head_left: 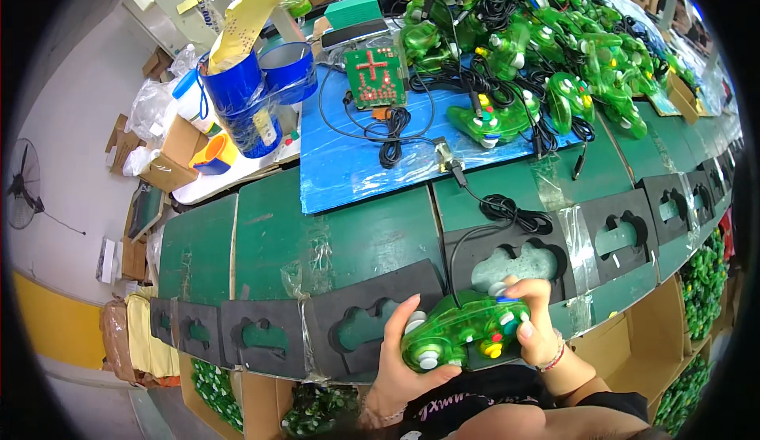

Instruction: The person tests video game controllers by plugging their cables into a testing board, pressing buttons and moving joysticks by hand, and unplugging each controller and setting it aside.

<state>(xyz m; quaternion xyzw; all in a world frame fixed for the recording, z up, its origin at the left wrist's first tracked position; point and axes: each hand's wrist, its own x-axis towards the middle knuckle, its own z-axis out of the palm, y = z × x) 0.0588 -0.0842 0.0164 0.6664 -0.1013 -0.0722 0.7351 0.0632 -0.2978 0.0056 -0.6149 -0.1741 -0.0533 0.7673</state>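
Note:
A translucent green game controller is held between both hands above the near edge of the bench. My left hand wraps its left grip, with the thumb close to a pale grey stick. Around the right grip closes my right hand, its thumb by the coloured buttons and its index finger bent over the top. The controller's black cable lies partly coiled on the bench and runs to a connector at the blue sheet's edge. Beyond stands a green circuit board with lit red lights.
Black foam holders with shaped cutouts line the near edge. Many green controllers with tangled cables pile up at the far right on the blue sheet. Blue cylindrical containers stand far left. Cardboard boxes of green parts sit below the bench.

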